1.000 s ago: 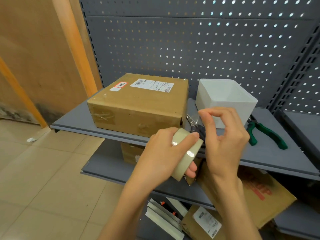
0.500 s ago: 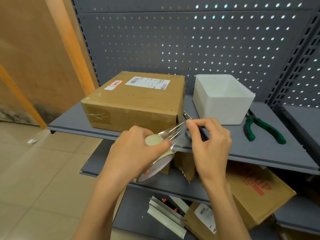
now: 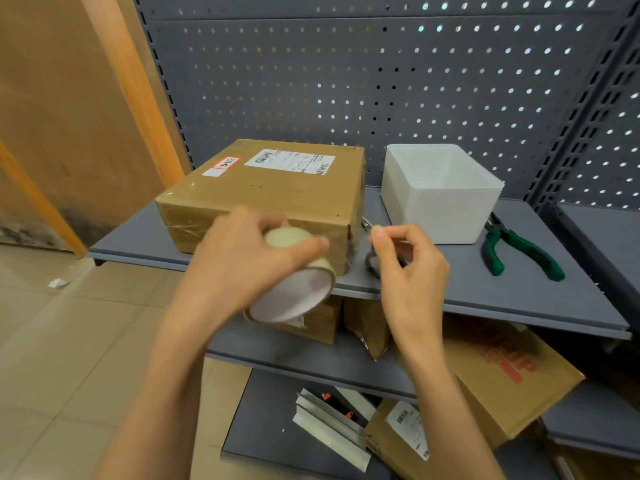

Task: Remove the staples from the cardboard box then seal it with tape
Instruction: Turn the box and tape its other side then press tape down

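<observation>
Gripping the tape roll (image 3: 294, 271), left hand (image 3: 242, 261) nears the box (image 3: 277, 199) corner; right fingers (image 3: 381, 237) pinch tape.

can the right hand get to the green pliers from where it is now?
Probably yes: the green pliers lie uncovered on the shelf, right of the right hand, but its fingers are pinching the tape end.
</observation>
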The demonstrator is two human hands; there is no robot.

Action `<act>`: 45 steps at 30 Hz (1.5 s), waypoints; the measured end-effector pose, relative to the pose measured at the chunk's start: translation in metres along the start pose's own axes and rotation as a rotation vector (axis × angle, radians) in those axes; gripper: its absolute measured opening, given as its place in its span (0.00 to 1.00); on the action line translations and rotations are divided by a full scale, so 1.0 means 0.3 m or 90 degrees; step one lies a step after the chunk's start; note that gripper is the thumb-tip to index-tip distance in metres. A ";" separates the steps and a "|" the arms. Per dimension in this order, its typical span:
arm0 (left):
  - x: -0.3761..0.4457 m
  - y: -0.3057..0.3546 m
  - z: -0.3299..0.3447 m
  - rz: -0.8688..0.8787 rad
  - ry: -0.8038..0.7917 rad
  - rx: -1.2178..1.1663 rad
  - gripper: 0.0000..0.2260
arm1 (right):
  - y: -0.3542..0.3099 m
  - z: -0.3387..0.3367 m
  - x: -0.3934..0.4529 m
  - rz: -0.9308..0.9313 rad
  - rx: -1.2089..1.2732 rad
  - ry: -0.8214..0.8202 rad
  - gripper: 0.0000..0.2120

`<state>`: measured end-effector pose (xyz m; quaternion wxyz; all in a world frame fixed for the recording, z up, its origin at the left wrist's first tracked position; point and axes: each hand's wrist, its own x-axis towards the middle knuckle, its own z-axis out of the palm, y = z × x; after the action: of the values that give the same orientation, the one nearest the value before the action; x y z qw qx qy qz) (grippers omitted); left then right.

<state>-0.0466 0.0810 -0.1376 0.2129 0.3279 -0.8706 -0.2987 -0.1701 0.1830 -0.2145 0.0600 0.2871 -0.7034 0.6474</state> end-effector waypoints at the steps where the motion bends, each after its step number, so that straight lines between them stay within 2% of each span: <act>1: 0.028 0.024 -0.020 0.023 0.009 0.026 0.18 | -0.009 0.010 0.013 0.001 0.001 0.018 0.07; 7: 0.175 0.201 -0.124 0.196 -0.032 0.256 0.16 | -0.051 0.039 0.080 0.037 0.034 0.081 0.08; 15: 0.306 0.278 -0.098 0.208 -0.167 0.371 0.13 | -0.013 0.065 0.086 0.070 -0.011 0.067 0.08; 21: 0.354 0.249 -0.061 0.175 -0.200 0.391 0.15 | 0.033 0.111 0.070 0.119 -0.024 0.034 0.07; 27: 0.356 0.228 -0.056 0.151 -0.204 0.318 0.12 | 0.042 0.172 0.047 0.124 -0.023 0.059 0.07; 32: 0.353 0.214 -0.046 0.151 -0.190 0.295 0.12 | 0.027 0.169 0.052 0.149 0.025 0.056 0.01; 38: 0.346 0.210 -0.042 0.161 -0.176 0.288 0.11 | 0.035 0.173 0.064 0.189 0.078 0.090 0.10; 42: 0.343 0.208 -0.042 0.166 -0.170 0.284 0.11 | 0.015 0.151 0.076 0.296 0.193 0.057 0.16; 45: 0.342 0.208 -0.037 0.171 -0.164 0.289 0.11 | 0.000 0.128 0.066 0.267 0.117 0.056 0.17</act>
<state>-0.1392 0.0429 -0.0705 0.0593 0.2082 -0.9707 -0.1044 -0.1756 0.1402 -0.2114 -0.0714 0.1102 -0.6823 0.7192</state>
